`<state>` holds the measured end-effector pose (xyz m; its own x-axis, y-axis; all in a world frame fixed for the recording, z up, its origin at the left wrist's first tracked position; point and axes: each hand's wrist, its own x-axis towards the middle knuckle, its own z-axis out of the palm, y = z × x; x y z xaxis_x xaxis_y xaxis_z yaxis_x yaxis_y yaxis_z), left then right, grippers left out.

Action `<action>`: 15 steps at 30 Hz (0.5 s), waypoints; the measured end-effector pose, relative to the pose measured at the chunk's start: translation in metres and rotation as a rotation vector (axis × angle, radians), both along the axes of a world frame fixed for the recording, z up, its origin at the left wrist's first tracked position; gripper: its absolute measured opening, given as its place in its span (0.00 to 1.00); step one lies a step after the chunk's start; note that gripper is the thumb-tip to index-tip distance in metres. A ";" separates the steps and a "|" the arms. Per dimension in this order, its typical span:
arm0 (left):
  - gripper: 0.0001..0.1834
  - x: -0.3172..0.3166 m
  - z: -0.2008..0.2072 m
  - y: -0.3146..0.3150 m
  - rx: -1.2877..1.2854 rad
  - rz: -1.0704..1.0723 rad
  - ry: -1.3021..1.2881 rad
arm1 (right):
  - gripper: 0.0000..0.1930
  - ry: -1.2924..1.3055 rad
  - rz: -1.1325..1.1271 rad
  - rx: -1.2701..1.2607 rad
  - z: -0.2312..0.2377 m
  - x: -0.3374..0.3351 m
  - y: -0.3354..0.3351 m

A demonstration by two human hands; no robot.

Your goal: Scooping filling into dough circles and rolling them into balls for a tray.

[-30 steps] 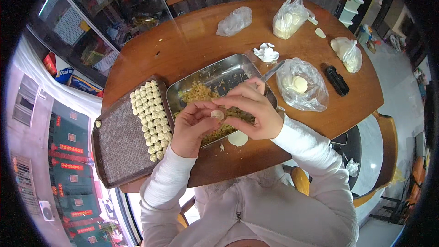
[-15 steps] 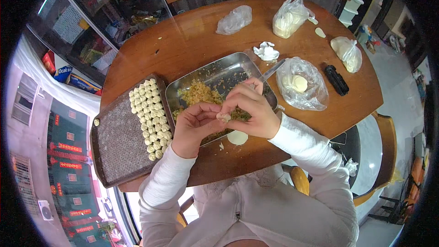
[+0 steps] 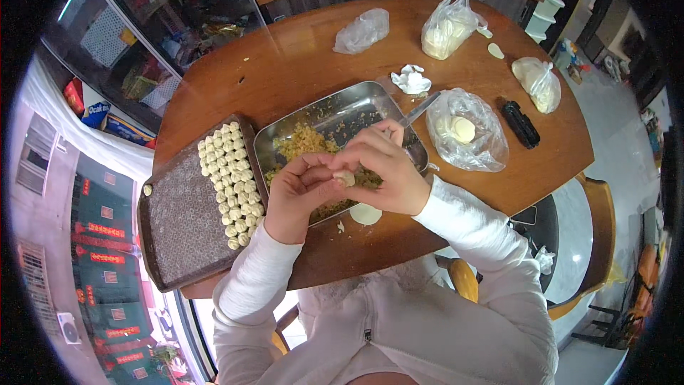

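Observation:
My left hand (image 3: pixel 293 192) and my right hand (image 3: pixel 390 175) meet over the near side of a metal tray (image 3: pixel 392 100). Between their fingertips they pinch a small pale dumpling (image 3: pixel 345 177), its dough gathered and partly hidden by the fingers. A flat metal spreader (image 3: pixel 422 108) sticks out beyond my right hand's fingers, over the tray's right rim; whether that hand grips it I cannot tell. Crumbly yellow-orange filling (image 3: pixel 305 144) lies in the tray, with greener bits under my hands. A round dough wrapper (image 3: pixel 365 214) lies on the table just below my right hand.
On the left, a dark baking tray (image 3: pixel 187 217) carries rows of finished dumplings (image 3: pixel 231 178). To the right are an opened plastic bag with wrappers (image 3: pixel 467 132), a black object (image 3: pixel 520 125) and a tied bag (image 3: pixel 536 82). Crumpled tissue (image 3: pixel 411 80) lies behind the metal tray.
The whole view has shifted slightly. My fingers have changed position a little around the dumpling, which both hands still pinch over the tray.

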<state>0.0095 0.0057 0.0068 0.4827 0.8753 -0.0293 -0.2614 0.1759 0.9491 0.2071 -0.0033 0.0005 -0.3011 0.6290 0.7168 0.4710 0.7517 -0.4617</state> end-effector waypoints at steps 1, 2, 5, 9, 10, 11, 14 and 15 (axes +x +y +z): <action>0.17 0.001 0.001 0.000 -0.016 0.013 -0.003 | 0.18 -0.007 0.016 0.004 0.002 0.001 -0.001; 0.17 0.001 0.002 0.000 -0.031 0.026 -0.006 | 0.18 -0.014 0.031 0.008 0.005 0.004 -0.002; 0.17 -0.001 0.000 0.000 -0.030 0.060 0.026 | 0.17 -0.011 0.058 0.019 0.004 0.007 0.000; 0.17 0.000 0.004 -0.002 -0.050 0.048 0.012 | 0.17 -0.013 0.043 0.011 -0.002 0.008 0.002; 0.17 0.000 0.006 -0.002 -0.045 0.041 0.015 | 0.17 0.006 0.023 0.026 -0.002 0.006 0.002; 0.17 0.001 0.006 -0.003 -0.040 0.033 0.018 | 0.18 0.024 0.002 0.040 -0.002 0.004 0.002; 0.15 0.000 -0.001 0.000 0.014 0.026 0.037 | 0.20 0.028 -0.024 0.006 -0.002 -0.001 0.002; 0.14 -0.001 -0.003 0.000 0.020 0.035 0.033 | 0.20 0.023 -0.026 -0.019 -0.001 -0.003 0.001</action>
